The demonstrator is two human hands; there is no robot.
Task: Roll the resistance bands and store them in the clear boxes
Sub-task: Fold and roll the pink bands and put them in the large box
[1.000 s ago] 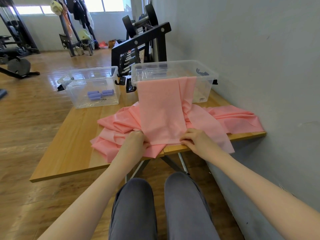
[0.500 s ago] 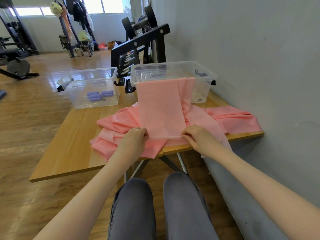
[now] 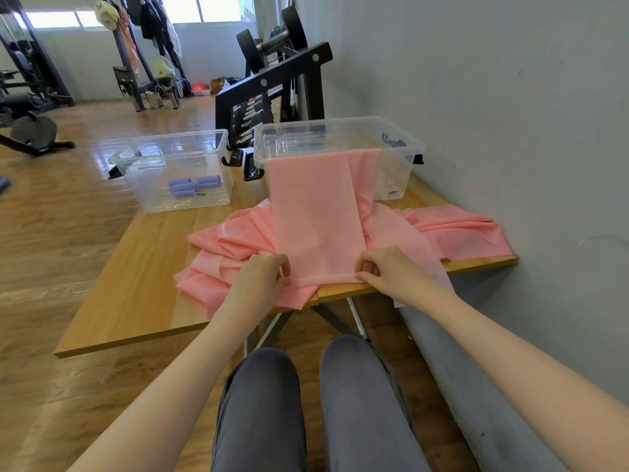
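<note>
The wooden table [image 3: 136, 284] occupies the centre of the frame, its near edge running from lower left toward the grey wall at right. A black dumbbell rack [image 3: 272, 86] stands behind it in the upper centre. Two clear boxes sit on the far part of the table: the right clear box [image 3: 401, 144] in the upper centre-right and the left clear box [image 3: 177, 172] to the left of it, the two apart. A pile of pink resistance bands [image 3: 456, 229] lies spread across the table in front of the right box, reaching the table's right edge. One pink band [image 3: 316, 216] hangs flat from the front rim of the right box down to the near table edge (its lower end is turned into a narrow roll). The left hand [image 3: 262, 277] grips the left end of that roll with curled fingers and thumb; the right hand [image 3: 391, 270] pinches the right end, fingers curled around it. Both hands rest just above the near table edge at frame centre. Rolled purple bands [image 3: 190, 185] lie on the floor of the left box, touching one another.
</note>
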